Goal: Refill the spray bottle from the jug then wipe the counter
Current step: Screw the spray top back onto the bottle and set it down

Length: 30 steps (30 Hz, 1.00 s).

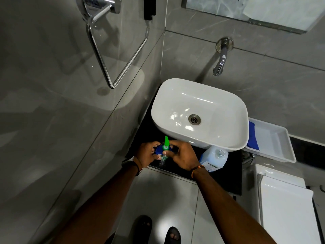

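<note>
On counter (226, 175) — 1 bottle (164, 152), 1 jug (213, 158)

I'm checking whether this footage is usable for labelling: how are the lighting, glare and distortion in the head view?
Head view: dim overall; the black counter is nearly featureless; bright glare patches sit on the white ceramic basin; wide-angle bending curves the wall tile lines; the green-capped bottle between the left hand and right hand stays reasonably sharp.

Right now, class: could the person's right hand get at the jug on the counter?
Probably yes. The jug stands on the black counter just right of the right hand, with nothing between them. But that hand is busy on the spray bottle, so it must let go first.
</note>
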Tool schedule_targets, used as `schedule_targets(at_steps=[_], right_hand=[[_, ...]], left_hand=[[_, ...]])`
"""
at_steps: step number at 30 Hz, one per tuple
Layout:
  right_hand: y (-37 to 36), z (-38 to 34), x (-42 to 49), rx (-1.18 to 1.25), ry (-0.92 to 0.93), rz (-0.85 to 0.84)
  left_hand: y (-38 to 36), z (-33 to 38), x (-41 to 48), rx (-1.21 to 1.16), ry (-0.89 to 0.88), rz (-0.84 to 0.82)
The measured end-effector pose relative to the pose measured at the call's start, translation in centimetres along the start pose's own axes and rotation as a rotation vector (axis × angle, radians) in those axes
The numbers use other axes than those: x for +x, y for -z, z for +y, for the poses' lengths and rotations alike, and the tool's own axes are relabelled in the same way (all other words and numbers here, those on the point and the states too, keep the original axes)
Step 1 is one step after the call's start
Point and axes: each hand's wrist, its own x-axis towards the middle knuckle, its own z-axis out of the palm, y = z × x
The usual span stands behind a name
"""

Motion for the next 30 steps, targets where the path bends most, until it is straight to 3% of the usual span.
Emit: schedule_targets(at_steps=[6,13,26,30], right_hand=[[0.2,-0.3,0.2,0.15,-0.047,-0.044],[1.9,-0.4,0.6,0.615,-0.081,-0.175],[1.7,-0.1,1.3,0.459,-0.021,-0.126],[1.5,-0.5,1.1,0.377,-0.016,0.011]], left_hand=[[0.0,-0.1,0.0,0.001,-0.012,-0.013],[0.5,0.1,0.2,0.055,-0.042,-0.069],[0.8,0.3,0.2,0.131,-0.087,-0.064],[0.8,0.3,0.0,0.137,-0.092,-0.048]])
